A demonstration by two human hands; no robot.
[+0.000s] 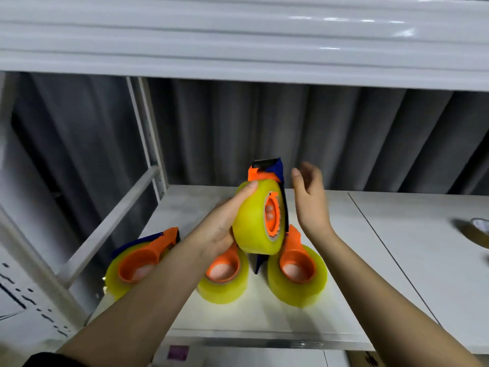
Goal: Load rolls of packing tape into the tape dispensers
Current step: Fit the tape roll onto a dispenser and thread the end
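Observation:
My left hand (222, 223) grips a yellow tape roll (251, 221) mounted on an orange and blue dispenser (267, 170), held upright above the shelf. Its fingers show through the orange core. My right hand (309, 200) hovers just right of the dispenser, fingers relaxed and holding nothing. Three more loaded dispensers lie flat on the white shelf (344, 300): one at the left (137, 263), one in the middle (225, 276), one at the right (297, 271).
A white shelf board (238, 35) runs overhead. A white metal upright and crossbar (148, 154) stand at the left. A brownish tape roll (476, 231) lies at the far right edge. Grey corrugated wall behind.

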